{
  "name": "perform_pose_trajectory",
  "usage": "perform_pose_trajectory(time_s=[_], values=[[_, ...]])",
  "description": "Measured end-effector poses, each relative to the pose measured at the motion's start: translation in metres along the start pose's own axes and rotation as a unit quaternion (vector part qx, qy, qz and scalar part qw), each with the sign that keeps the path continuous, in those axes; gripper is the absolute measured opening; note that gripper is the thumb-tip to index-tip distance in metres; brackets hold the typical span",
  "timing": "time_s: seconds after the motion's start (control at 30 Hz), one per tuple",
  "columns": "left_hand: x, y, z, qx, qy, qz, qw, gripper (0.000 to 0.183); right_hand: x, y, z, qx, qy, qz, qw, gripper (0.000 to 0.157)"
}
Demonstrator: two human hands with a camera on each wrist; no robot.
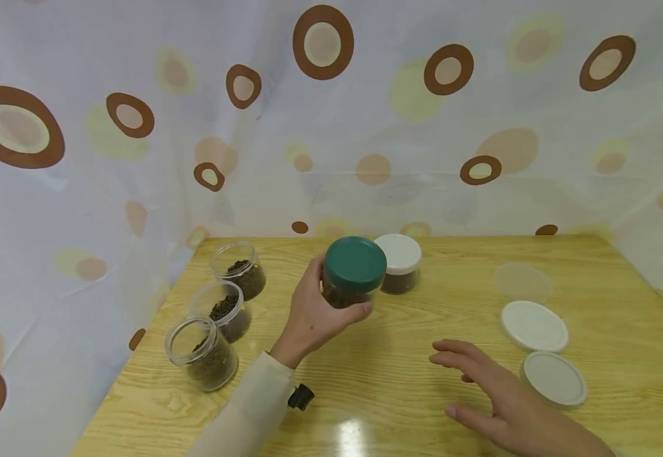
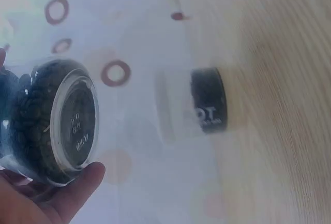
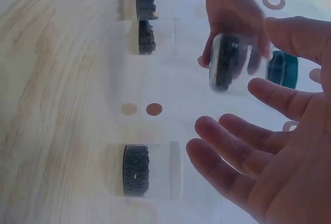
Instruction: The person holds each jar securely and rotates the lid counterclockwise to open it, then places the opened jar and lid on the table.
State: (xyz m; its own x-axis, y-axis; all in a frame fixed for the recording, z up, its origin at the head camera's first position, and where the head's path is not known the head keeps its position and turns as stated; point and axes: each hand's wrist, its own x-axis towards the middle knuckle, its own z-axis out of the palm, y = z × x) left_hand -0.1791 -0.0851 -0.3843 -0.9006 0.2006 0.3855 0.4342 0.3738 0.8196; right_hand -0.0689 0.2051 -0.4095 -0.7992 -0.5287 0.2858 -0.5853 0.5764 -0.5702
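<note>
My left hand (image 1: 321, 314) grips a clear jar with a green lid (image 1: 355, 261), held up above the table. Dark pellets (image 2: 39, 115) fill its lower part, and its base faces the left wrist camera. Fingers and thumb wrap round the jar's side, below the lid. To the right, my right hand (image 1: 505, 397) hovers over the table with fingers spread and nothing in it. Close to that hand lie two white lids (image 1: 534, 325). Just behind the held jar stands a jar with a white lid (image 1: 398, 257), with dark contents at the bottom.
Three open clear jars (image 1: 211, 362) with dark pellets stand in a row along the table's left side. A translucent lid (image 1: 523, 282) lies behind the white ones. A small black object (image 1: 301, 397) shows beside the left sleeve. A patterned curtain (image 1: 331, 127) borders the wooden table.
</note>
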Motion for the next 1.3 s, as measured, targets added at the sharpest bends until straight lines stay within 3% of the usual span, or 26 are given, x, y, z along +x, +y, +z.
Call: perform_pose_trajectory(time_s=[0.17, 0.4, 0.6, 0.8, 1.07, 1.3], values=[[-0.033, 0.021, -0.009, 0.017, 0.000, 0.013, 0.9998, 0.086, 0.004, -0.005, -0.003, -0.015, 0.017, -0.008, 1.000, 0.062], [-0.075, 0.031, -0.015, 0.054, -0.013, -0.021, 0.9982, 0.090, 0.005, -0.008, -0.004, -0.011, 0.021, -0.019, 1.000, 0.062], [-0.098, 0.025, -0.014, 0.173, -0.048, -0.033, 0.9832, 0.091, 0.005, -0.013, -0.003, -0.014, 0.013, -0.007, 1.000, 0.059], [-0.106, 0.020, -0.004, 0.197, -0.057, -0.022, 0.9784, 0.092, 0.010, -0.020, 0.000, -0.003, 0.021, -0.008, 1.000, 0.061], [-0.106, 0.021, 0.014, 0.265, -0.055, 0.051, 0.9614, 0.089, 0.024, -0.035, 0.004, 0.060, 0.018, 0.047, 0.997, 0.057], [-0.108, 0.026, 0.023, 0.277, -0.069, 0.066, 0.9562, 0.086, 0.029, -0.046, 0.011, 0.064, 0.002, 0.089, 0.994, 0.065]])
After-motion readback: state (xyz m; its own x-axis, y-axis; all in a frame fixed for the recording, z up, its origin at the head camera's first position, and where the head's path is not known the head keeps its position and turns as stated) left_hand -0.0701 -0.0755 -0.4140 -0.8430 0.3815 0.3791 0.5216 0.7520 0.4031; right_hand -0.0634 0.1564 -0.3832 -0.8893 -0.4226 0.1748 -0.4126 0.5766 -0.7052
